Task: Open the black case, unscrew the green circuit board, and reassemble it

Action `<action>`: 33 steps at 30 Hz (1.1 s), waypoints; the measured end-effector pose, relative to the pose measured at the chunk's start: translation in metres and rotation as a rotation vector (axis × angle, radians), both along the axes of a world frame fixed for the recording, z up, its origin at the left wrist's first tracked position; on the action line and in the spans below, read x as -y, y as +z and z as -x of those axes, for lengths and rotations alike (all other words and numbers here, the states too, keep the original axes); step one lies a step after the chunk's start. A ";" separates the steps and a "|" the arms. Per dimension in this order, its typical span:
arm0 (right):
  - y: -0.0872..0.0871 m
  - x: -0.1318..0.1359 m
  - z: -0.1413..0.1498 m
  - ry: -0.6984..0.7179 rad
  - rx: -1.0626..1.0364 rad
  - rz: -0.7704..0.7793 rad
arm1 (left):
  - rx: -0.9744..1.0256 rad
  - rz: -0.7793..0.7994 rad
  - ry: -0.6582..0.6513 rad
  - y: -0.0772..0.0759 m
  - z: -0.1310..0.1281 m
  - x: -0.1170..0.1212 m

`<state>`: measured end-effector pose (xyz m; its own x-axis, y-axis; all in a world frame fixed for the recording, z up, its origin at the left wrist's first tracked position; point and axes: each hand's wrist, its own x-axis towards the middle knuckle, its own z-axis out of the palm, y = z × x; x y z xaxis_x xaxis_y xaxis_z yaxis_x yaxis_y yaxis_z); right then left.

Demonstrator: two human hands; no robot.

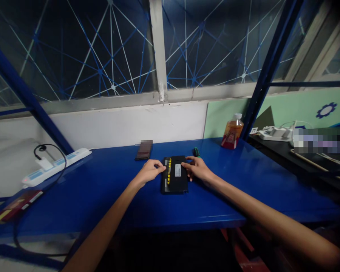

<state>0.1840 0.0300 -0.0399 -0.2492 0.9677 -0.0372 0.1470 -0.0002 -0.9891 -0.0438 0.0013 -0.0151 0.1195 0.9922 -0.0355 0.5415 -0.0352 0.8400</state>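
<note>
A flat black router (183, 182) with a row of yellow ports and a pale label lies on the blue table, its length pointing away from me. At its left edge is my left hand (149, 172), thumb and forefinger pinched together by the yellow row; what they hold, if anything, is too small to make out. My right hand (198, 169) grips the far right edge, with some fingers on top of the router and others beside it. Just beyond that hand lies a green and black screwdriver-like handle (196, 152), partly hidden.
A dark phone (144, 150) lies behind my left hand. At the back right stands a bottle of reddish drink (232, 132). On the left are a white power strip (59, 164) with a black cable and a dark red box (17, 206). Blue posts (269, 56) frame the table.
</note>
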 end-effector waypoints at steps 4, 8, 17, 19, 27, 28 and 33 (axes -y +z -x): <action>0.006 0.002 0.000 0.014 -0.025 0.016 | 0.028 0.078 -0.006 -0.003 -0.001 -0.002; 0.010 0.005 -0.001 0.046 -0.018 0.038 | 0.085 0.135 -0.031 -0.006 -0.001 -0.004; 0.009 0.006 -0.001 0.102 -0.034 0.066 | 0.262 0.219 -0.029 -0.001 -0.007 0.002; 0.011 0.007 -0.001 0.091 -0.029 0.068 | 0.278 0.241 -0.018 0.002 -0.009 0.003; 0.014 0.007 0.000 0.089 -0.030 0.097 | 0.352 0.248 -0.007 -0.003 -0.010 0.003; 0.015 0.008 -0.001 0.090 -0.033 0.098 | 0.361 0.251 -0.007 -0.002 -0.010 0.003; 0.019 0.008 -0.001 0.083 -0.024 0.141 | 0.396 0.317 0.015 0.001 -0.014 0.006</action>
<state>0.1850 0.0222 -0.0213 -0.3306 0.9293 -0.1645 0.1285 -0.1284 -0.9834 -0.0299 -0.0049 -0.0140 0.1710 0.9415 -0.2903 0.1777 0.2604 0.9490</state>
